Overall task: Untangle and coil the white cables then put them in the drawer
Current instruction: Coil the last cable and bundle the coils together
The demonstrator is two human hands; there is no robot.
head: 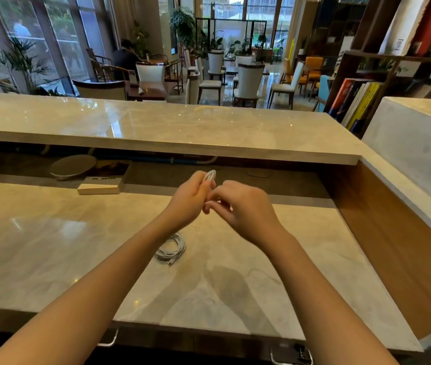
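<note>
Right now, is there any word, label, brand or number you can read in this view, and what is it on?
No text reads clearly.
Boxed item on the lower counter: dark print on top, too blurred to read.
Book spines on the shelf at right: lettering too small to read.
White coiled cable and the cable loop in the hands: no markings visible.

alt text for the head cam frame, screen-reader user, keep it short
Two bare hands, left hand and right hand, hold a small white cable loop above a marble counter. A second coiled white cable lies on the counter below them; a café seating area fills the background.
</note>
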